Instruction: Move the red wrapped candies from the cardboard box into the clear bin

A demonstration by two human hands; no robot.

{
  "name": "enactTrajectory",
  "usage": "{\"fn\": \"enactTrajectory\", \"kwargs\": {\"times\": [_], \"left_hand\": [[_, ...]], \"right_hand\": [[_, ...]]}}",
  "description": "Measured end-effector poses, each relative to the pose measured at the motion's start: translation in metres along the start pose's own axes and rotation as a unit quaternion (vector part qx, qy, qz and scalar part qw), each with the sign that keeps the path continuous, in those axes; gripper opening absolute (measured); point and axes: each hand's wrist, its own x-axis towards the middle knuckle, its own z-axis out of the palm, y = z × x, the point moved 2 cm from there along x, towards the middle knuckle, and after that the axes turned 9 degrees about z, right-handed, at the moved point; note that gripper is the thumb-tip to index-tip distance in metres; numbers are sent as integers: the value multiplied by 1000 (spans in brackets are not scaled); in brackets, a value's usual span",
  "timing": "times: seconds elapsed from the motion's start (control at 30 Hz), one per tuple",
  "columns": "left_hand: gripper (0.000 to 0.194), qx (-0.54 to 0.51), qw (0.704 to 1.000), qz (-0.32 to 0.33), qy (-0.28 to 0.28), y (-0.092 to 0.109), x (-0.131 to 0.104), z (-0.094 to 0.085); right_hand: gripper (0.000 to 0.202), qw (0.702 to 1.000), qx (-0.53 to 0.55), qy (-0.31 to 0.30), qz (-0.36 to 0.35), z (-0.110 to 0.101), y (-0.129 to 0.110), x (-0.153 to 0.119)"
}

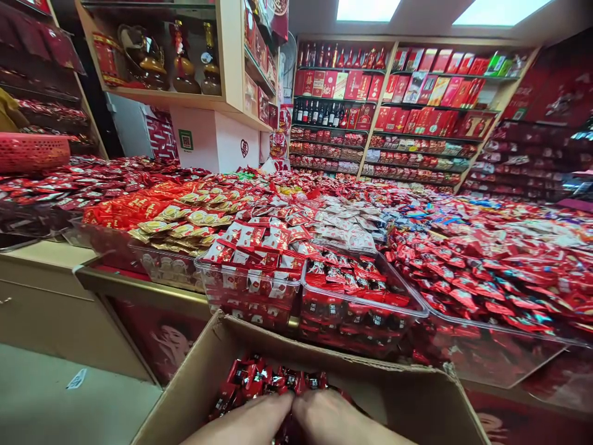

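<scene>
Both my hands reach down side by side into an open cardboard box (352, 361). Inside it lie small red-and-black wrapped candies (259, 374). My left hand (266, 411) and my right hand (322, 408) meet at the middle, their backs toward me. The fingers of both are sunk among the candies and hidden, so what they grip does not show. Just beyond the box's far wall stands a clear plastic bin (365, 303) of red-and-black packets. Left of it, another clear bin (252, 290) is heaped with red-and-white packets.
Gold packets (199, 213), white packets (347, 219) and a large heap of red packets (486, 266) fill the counter. A pink basket (32, 151) stands far left. Shelves (393, 105) with bottles and red boxes line the back wall. A paper scrap (76, 379) lies on the floor.
</scene>
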Motion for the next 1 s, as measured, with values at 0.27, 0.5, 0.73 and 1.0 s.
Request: {"fn": "enactTrajectory", "kwargs": {"times": [0.27, 0.5, 0.73, 1.0], "left_hand": [[31, -299, 949, 35, 89, 34, 10, -25], [22, -376, 909, 42, 175, 49, 10, -30], [22, -406, 887, 58, 214, 49, 8, -34], [30, -412, 883, 76, 213, 50, 6, -35]], "right_hand": [[14, 961, 222, 165, 2, -87, -29, -36], [23, 899, 413, 135, 61, -91, -23, -36], [22, 882, 454, 102, 70, -90, -24, -34], [25, 902, 397, 147, 80, -90, -21, -35]]}}
